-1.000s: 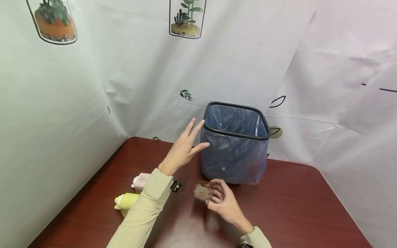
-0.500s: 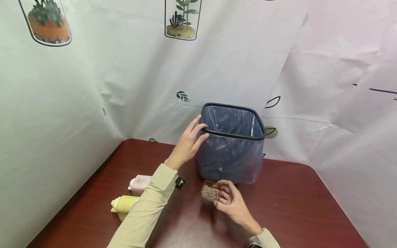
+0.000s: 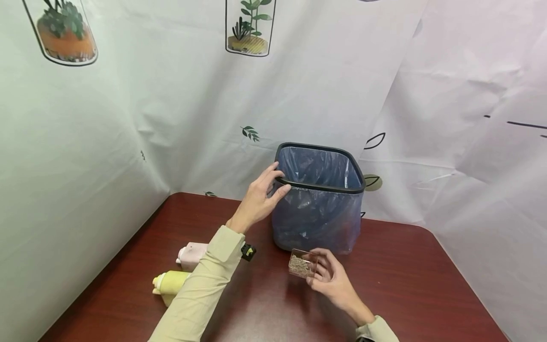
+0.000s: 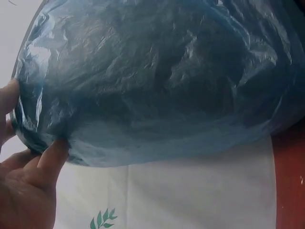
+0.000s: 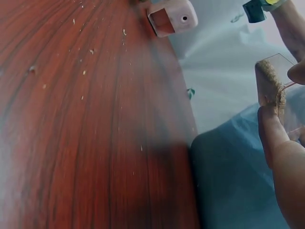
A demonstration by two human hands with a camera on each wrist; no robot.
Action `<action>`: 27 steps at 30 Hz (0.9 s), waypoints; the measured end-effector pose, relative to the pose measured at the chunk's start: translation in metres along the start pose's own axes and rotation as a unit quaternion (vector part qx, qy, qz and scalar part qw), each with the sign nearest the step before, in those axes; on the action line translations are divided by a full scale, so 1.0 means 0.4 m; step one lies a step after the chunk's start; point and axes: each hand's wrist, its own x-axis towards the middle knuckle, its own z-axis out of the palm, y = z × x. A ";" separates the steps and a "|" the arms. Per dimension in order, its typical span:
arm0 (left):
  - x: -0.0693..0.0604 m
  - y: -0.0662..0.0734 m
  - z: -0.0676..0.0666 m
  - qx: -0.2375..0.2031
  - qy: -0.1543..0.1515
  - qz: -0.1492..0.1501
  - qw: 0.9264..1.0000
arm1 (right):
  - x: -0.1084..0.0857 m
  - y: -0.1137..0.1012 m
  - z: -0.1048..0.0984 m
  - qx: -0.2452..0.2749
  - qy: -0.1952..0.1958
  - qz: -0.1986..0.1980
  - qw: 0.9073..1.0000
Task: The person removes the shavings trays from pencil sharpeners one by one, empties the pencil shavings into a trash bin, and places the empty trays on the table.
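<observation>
Head view: the left hand (image 3: 259, 194) grips the near-left corner of the bin (image 3: 351, 191) at its black rim, thumb on the outside and fingers over the edge. The right hand (image 3: 335, 281) pinches a small clear box (image 3: 303, 262), held tilted above the table (image 3: 393, 285), in front of the bin. A pink bottle (image 3: 191, 255) and a yellow bottle (image 3: 173, 283) lie partly hidden by the left sleeve (image 3: 201, 285). The left wrist view adds the wrinkled blue bag (image 4: 143, 95) under the fingers, and a leaf print (image 4: 102, 218) beyond. Only the right wrist view clearly shows dry bits (image 5: 270, 72) heaped along one side inside the box, scattered crumbs (image 5: 84, 72) on the table, and a round hole in the pink bottle.
</observation>
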 end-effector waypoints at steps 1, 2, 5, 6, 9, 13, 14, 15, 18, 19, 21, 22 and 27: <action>-0.001 0.000 0.001 -0.009 0.001 -0.005 1.000 | -0.003 0.000 -0.005 0.001 -0.001 0.001 1.000; -0.002 0.000 0.002 -0.015 0.001 -0.009 1.000 | -0.006 0.000 -0.011 0.001 -0.003 0.001 1.000; -0.005 0.000 0.005 -0.023 0.002 -0.020 1.000 | -0.014 -0.001 -0.025 0.000 -0.006 -0.001 1.000; -0.005 0.001 0.006 -0.025 0.002 -0.022 0.999 | -0.017 -0.001 -0.030 0.000 -0.006 -0.001 1.000; -0.006 0.003 0.008 -0.026 0.003 -0.024 0.999 | -0.024 -0.001 -0.043 0.003 -0.011 -0.006 1.000; -0.005 0.004 0.010 -0.024 0.002 -0.022 0.999 | -0.033 0.000 -0.061 0.024 -0.035 -0.023 0.999; -0.005 0.004 0.010 -0.023 0.003 -0.022 0.999 | -0.034 0.001 -0.065 0.028 -0.040 -0.025 0.998; -0.005 0.004 0.010 -0.023 0.003 -0.021 1.000 | -0.036 0.001 -0.069 0.030 -0.044 -0.026 0.998; -0.005 0.003 0.010 -0.026 0.004 -0.018 0.999 | -0.042 0.001 -0.081 0.024 -0.042 -0.017 0.999; -0.006 0.002 0.011 -0.026 0.005 -0.017 0.999 | -0.044 0.000 -0.084 0.022 -0.041 -0.014 0.999; -0.006 0.001 0.012 -0.025 0.006 -0.014 1.000 | -0.047 -0.002 -0.091 0.016 -0.042 -0.012 0.999; -0.006 0.000 0.012 -0.025 0.007 -0.013 1.000 | -0.048 -0.004 -0.094 0.014 -0.043 -0.011 0.999; -0.006 -0.004 0.014 -0.025 0.006 -0.009 1.000 | -0.052 -0.014 -0.103 0.008 -0.038 0.000 0.999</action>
